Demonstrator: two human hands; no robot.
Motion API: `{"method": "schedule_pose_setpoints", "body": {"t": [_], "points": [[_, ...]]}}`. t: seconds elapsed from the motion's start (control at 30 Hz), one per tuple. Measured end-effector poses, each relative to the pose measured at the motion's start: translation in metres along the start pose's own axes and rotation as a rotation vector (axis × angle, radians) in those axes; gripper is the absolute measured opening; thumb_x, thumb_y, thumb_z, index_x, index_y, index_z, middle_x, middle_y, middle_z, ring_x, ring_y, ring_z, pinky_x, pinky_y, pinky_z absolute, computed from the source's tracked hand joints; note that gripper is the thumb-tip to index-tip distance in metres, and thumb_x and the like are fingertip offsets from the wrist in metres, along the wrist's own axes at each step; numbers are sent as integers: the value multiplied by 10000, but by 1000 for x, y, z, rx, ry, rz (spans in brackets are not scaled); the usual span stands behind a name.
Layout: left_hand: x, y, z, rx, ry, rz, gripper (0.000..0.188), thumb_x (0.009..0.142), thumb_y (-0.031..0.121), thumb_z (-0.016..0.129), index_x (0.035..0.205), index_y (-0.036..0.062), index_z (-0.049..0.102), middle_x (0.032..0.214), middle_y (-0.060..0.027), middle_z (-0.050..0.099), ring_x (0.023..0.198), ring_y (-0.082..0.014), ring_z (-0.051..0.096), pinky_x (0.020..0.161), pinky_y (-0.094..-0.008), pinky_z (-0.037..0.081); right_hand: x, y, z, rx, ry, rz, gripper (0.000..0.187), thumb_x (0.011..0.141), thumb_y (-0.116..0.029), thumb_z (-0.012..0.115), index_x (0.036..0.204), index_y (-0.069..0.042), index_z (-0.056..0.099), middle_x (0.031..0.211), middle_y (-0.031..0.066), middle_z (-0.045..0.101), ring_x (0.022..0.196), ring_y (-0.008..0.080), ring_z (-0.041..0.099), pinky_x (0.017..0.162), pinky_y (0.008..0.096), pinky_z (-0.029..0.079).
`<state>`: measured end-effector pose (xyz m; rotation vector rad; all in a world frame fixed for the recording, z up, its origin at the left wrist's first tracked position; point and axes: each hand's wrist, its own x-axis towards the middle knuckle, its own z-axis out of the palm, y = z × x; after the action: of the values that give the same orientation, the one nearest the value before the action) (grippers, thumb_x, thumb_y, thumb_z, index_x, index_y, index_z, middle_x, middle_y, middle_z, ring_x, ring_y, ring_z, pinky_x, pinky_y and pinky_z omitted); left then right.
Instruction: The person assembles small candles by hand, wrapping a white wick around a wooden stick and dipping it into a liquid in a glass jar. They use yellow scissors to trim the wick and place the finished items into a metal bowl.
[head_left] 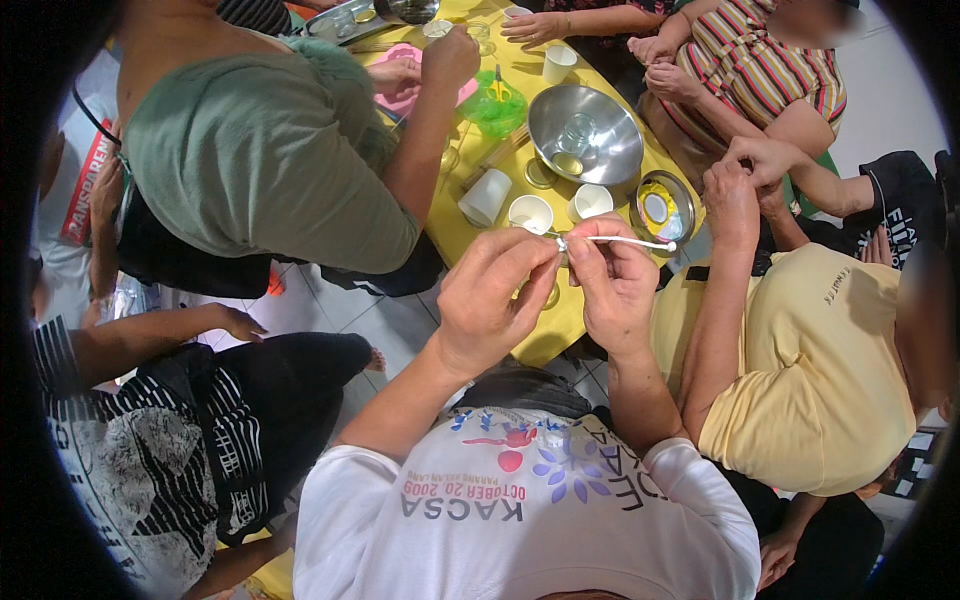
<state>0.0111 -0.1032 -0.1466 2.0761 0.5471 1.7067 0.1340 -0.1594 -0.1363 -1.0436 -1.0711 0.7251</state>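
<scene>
1. Pinching one tip of a white cotton swab (617,240) between thumb and fingertips of the left hand (492,300), closed on that end, just over the near edge of the yellow surface (452,232).
2. Gripping the swab shaft just beside the same tip with the right hand (612,285), fingers closed round it; far tip sticking out free to the right, over the surface edge.
3. Judging the swab as very light, thin, slightly bendy in the shaft, soft at the tips; likely snapping or kinking if squeezed hard; best held on the shaft near the end being worked, not on the fluffy tip.
4. Standing just beyond the hands: two small white cups (531,212) side by side, a third white cup (485,197) lying tilted to their left.
5. Sitting further in: a big steel bowl (585,135) with a small glass jar inside, a small round tin (662,208) with yellow inside to its right.
6. Lying further back: green plastic bag with yellow scissors (497,90), pink piece (405,95) under another person's hand.
7. Crowding all round: a person in a green top (265,150) leaning over the left side, a person in a yellow shirt (815,370) close on the right with arm reaching up beside the tin, narrowing room for the free swab tip.
</scene>
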Motion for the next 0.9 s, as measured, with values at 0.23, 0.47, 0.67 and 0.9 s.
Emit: {"method": "schedule_pose_setpoints", "body": {"t": [0.23,0.47,0.67,0.9], "points": [[-1,1,4,62,-25,69,249,682,-86,708,896,-1,610,832,-131,637,733,-224,636,638,-281,510,-1,0,-5,-25,-3,-20,101,879,-60,583,939,22,577,885,28,525,725,52,506,609,184,408],[-1,3,6,77,-43,70,208,687,-79,682,866,-11,600,818,-137,640,721,-236,634,637,-286,505,-2,4,-9,-93,-23,-68,81,872,-47,577,934,6,569,879,37,520,716,63,497,602,195,411],[3,5,7,41,-53,27,183,680,-56,658,840,-4,585,804,-122,616,698,-248,615,622,-299,496,-1,9,-12,-93,-48,-100,89,869,-35,570,947,5,553,884,43,519,729,72,504,612,200,420],[3,13,11,-153,-75,-235,137,708,-27,636,829,-14,573,777,-112,601,647,-196,602,606,-267,481,-2,10,-17,-72,-49,-100,88,859,-17,573,940,4,545,875,44,516,731,77,504,619,199,420]]}}
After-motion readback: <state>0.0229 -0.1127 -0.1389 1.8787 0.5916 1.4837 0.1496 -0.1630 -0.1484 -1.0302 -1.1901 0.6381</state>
